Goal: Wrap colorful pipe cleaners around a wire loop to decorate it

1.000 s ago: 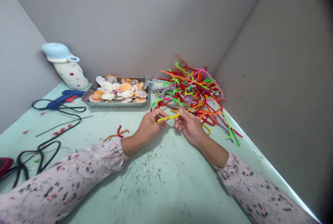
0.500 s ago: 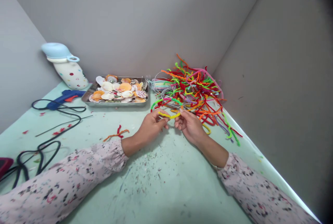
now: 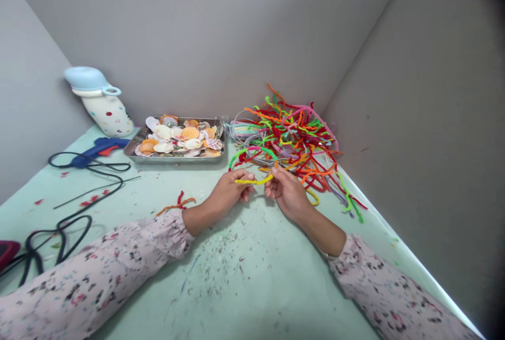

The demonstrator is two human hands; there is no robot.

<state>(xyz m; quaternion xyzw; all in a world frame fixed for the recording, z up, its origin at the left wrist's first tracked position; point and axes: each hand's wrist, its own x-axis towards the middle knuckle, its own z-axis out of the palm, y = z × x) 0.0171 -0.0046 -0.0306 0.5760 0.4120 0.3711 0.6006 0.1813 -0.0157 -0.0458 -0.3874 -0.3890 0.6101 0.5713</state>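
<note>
A multicoloured ring of fuzzy stems [image 3: 254, 149], green, pink and orange with a yellow part, is held up between the two hands. My right hand [image 3: 290, 191] pinches it where orange meets yellow. From there the yellow stem [image 3: 258, 182] runs left, and its free end lies across the fingers of my left hand [image 3: 230, 191], which are closed near the ring's left side. Part of the ring is hidden behind the left fingers. Behind the hands spreads a tangled pile of coloured fuzzy stems [image 3: 300, 132].
A metal tray [image 3: 177, 159] of shells stands at the back. Left of it are a blue glue gun [image 3: 92, 151], its looping black cord [image 3: 63, 224] and a white bottle with a blue lid [image 3: 106, 111]. An orange and red stem piece [image 3: 179, 205] lies near the left wrist.
The yellow stem's left end has swung down and to the left, and now lies straighter. My left fingers have shifted slightly; my right hand has hardly moved.
</note>
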